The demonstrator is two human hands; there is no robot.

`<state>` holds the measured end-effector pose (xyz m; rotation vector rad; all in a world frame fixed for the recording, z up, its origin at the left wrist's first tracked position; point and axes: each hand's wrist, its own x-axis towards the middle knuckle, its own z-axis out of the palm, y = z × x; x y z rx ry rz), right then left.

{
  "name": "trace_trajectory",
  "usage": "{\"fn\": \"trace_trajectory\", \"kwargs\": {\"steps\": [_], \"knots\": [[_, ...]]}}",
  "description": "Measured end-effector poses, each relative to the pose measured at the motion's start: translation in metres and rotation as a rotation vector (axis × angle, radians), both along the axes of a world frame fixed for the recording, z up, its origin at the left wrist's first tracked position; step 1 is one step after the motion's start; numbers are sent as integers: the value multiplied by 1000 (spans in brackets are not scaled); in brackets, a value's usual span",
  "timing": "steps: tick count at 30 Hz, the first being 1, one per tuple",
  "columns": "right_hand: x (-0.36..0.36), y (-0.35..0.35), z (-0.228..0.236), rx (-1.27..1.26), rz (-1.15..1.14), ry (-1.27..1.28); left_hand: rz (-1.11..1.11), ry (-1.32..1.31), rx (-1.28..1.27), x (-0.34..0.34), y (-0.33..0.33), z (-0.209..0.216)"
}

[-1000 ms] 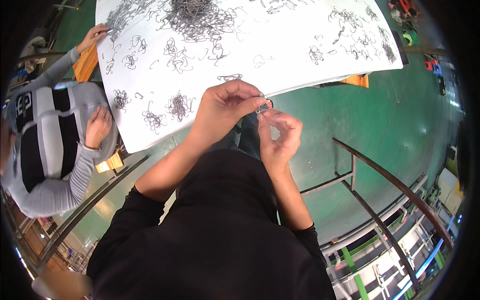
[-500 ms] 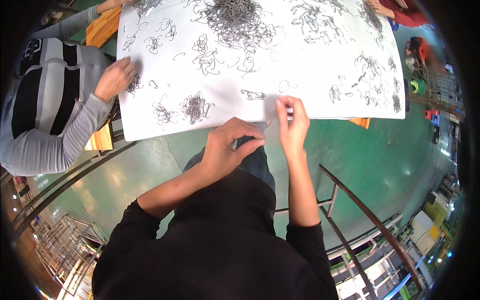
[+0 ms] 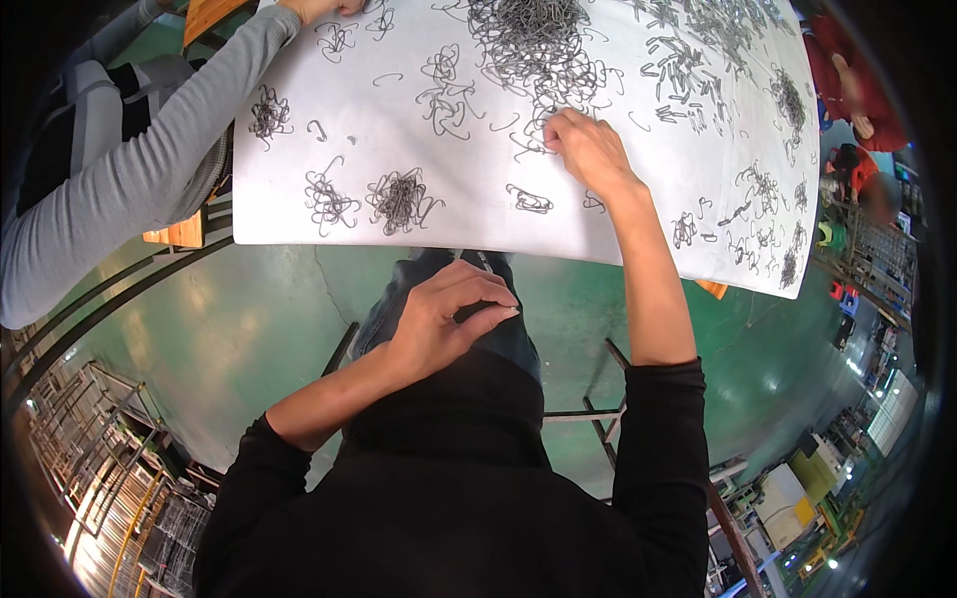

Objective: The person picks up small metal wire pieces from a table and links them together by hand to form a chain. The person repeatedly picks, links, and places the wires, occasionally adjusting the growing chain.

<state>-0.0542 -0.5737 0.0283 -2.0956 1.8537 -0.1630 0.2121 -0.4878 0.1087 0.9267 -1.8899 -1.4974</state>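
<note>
A white-covered table (image 3: 299, 199) carries many thin, dark curved wire hooks. My right hand (image 3: 593, 154) reaches over it, fingertips pinched together at the near fringe of the large hook pile (image 3: 528, 35). What those fingertips hold is hidden. In front of my body, short of the table edge, my left hand (image 3: 449, 311) is held with thumb and fingertips together. Anything between them is too small to make out. A small hook cluster (image 3: 530, 199) lies near the table's front edge, with a denser heap (image 3: 401, 199) to its left.
At the left, a co-worker's grey sleeve (image 3: 189, 120) crosses the table corner, their hand (image 3: 319, 8) at the far edge. Another person's hand (image 3: 852, 95) shows at the right. Straight dark pieces (image 3: 683, 80) lie at the far right. Metal rails (image 3: 130, 289) stand beside me.
My right hand has moved from the front edge forward to the large hook pile. My left hand keeps its pinch near my body. The left co-worker's arm has reached farther across the table.
</note>
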Motion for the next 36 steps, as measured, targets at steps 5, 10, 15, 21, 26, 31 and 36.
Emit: {"fn": "trace_trajectory", "kwargs": {"steps": [5,10,15,21,26,31,36], "knots": [[-23,35,19,149,-224,-173,-7,12,8,1,0,-4],[-20,55,20,96,-272,-182,-9,13,16,1,-1,-5],[22,31,-3,-55,-268,-237,-9,7,-5,1,-1,-5],[21,13,-2,-44,-364,30,0,33,-9,5,1,-7],[72,-9,-9,-207,-129,-152,1,32,17,14,2,-8],[105,-28,-15,-232,79,-88,6,20,-20,20,0,-7],[64,-12,2,-249,-63,-53,15,40,-11,25,1,-8]]}}
